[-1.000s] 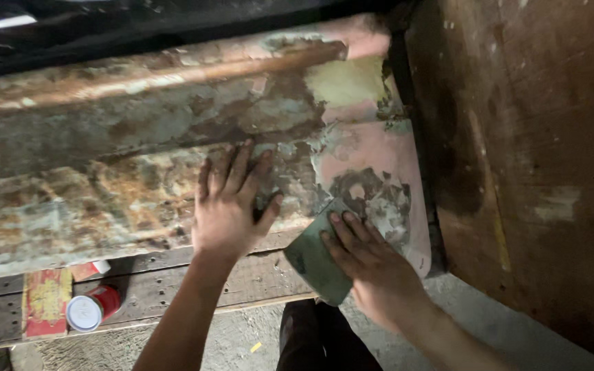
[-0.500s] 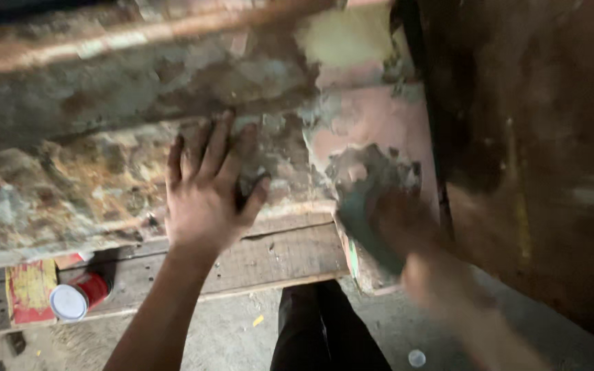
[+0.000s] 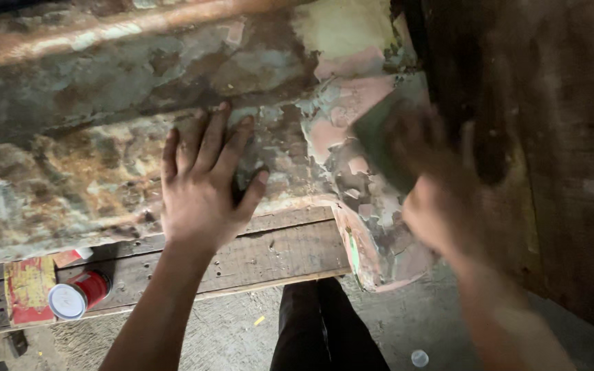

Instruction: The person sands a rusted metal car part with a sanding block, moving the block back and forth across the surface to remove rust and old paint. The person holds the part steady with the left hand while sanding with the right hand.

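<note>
A long old panel (image 3: 91, 158) with flaking, rust-coloured and greenish paint lies across the view; its right end (image 3: 352, 117) shows bare pink patches. My left hand (image 3: 204, 185) rests flat on the panel, fingers spread. My right hand (image 3: 434, 185), blurred by motion, grips a dark green sanding pad (image 3: 379, 137) and presses it against the pink, peeled end of the panel.
A wooden plank (image 3: 269, 254) runs under the panel. A red can with a white lid (image 3: 77, 297) lies on it at the left beside a red and yellow box (image 3: 29, 288). A dark wooden board (image 3: 558, 137) stands at the right. My dark trouser leg (image 3: 324, 330) is below.
My right hand has moved the sanding pad from the lower part of the peeled end up to its upper part. The left hand stays flat on the panel.
</note>
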